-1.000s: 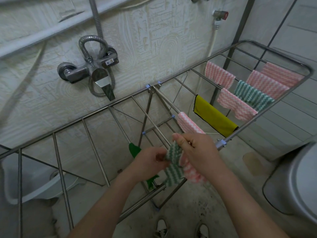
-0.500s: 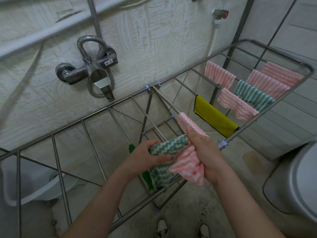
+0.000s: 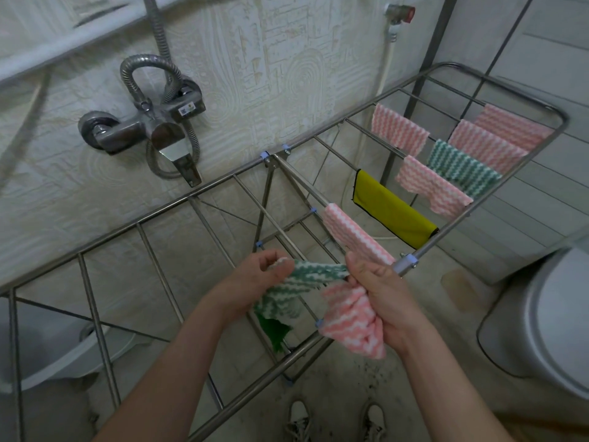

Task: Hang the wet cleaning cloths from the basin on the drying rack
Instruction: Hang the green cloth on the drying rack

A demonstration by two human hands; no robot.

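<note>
Your left hand (image 3: 255,277) pinches one corner of the green cloth (image 3: 314,273) with curled fingers. Your right hand (image 3: 381,293) pinches the other end with its thumb. Its other fingers are curled round a bunched pink cloth (image 3: 352,325). So both hands are closed on cloth. The green cloth is stretched between them, just above the near side of the drying rack (image 3: 178,202), about at its middle.

These cloths are thin, soft and floppy, with wavy stripes and a bumpy weave. They are wet, so I think they will feel a bit heavy, sag, and stick to themselves. Hold the green one by two corners of one edge and pull it flat before you lay it over a bar. The bars are smooth, shiny metal. A cloth hung lopsided could slide off, so let it hang about even on both sides.

A hung pink cloth (image 3: 353,237) lies over the rack's middle bar, just beside your right hand. A smooth yellow cloth (image 3: 395,212) hangs on the next bar toward the rack's right end, and more striped cloths hang beyond it.
</note>
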